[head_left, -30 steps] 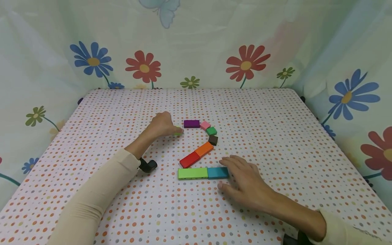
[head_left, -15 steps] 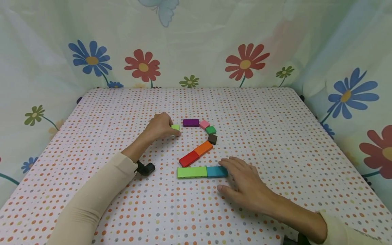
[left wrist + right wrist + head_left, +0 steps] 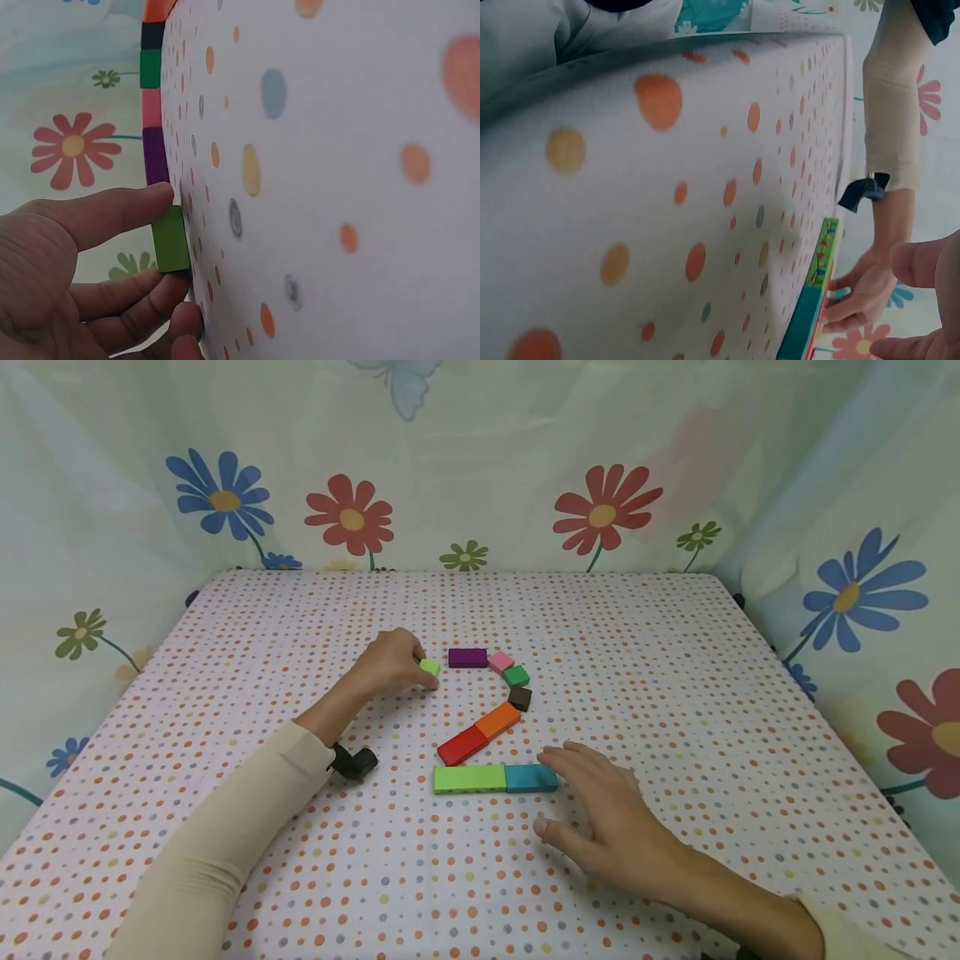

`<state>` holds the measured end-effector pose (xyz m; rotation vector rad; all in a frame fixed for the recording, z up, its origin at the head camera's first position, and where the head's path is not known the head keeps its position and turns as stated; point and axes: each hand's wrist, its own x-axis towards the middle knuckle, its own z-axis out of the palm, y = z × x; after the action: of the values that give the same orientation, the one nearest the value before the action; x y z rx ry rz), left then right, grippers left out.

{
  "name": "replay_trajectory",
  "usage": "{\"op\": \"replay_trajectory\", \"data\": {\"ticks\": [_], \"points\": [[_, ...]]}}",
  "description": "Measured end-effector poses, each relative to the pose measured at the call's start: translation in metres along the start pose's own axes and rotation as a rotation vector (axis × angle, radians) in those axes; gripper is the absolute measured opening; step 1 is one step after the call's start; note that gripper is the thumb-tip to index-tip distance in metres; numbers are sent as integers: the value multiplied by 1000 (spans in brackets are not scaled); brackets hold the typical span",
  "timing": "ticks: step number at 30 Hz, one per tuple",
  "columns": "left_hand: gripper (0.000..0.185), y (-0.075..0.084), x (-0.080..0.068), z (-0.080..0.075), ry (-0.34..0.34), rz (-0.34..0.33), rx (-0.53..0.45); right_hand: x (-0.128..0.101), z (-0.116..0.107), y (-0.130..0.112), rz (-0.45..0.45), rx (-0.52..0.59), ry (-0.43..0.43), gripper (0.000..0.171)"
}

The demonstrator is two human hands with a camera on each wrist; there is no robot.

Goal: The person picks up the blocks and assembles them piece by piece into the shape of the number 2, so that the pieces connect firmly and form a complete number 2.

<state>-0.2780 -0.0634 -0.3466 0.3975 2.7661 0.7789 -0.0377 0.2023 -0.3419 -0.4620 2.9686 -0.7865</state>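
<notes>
Coloured flat blocks lie in a curved line on the dotted tablecloth [image 3: 675,677]: purple [image 3: 468,657], pink [image 3: 501,662], green [image 3: 516,676], brown [image 3: 520,697], orange [image 3: 498,721], red [image 3: 462,746], then a long light green block [image 3: 470,778] joined to a teal block [image 3: 531,777]. My left hand [image 3: 390,662] pinches a small light green block [image 3: 430,667] just left of the purple one; the left wrist view shows the small light green block [image 3: 171,239] between thumb and fingers, against the cloth. My right hand [image 3: 603,814] hovers with fingers spread beside the teal block's right end.
A flowered curtain [image 3: 480,468] walls the table at the back and on both sides. A black strap piece [image 3: 354,762] sits at my left wrist. The cloth's far edge [image 3: 465,573] runs along the curtain.
My left hand drew the small light green block slightly back and left of the purple block. My right hand lifted its fingers a little off the teal block.
</notes>
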Motion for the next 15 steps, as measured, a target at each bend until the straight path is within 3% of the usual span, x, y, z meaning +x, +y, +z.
{"op": "replay_trajectory", "data": {"ticks": [3,15], "points": [[54,0,2,-2,-13,-6,12,-3,2,-2,-6,-3,-3,69],[52,3,9,-6,-57,48,36,-7,-7,-6,-27,9,31,68]]}}
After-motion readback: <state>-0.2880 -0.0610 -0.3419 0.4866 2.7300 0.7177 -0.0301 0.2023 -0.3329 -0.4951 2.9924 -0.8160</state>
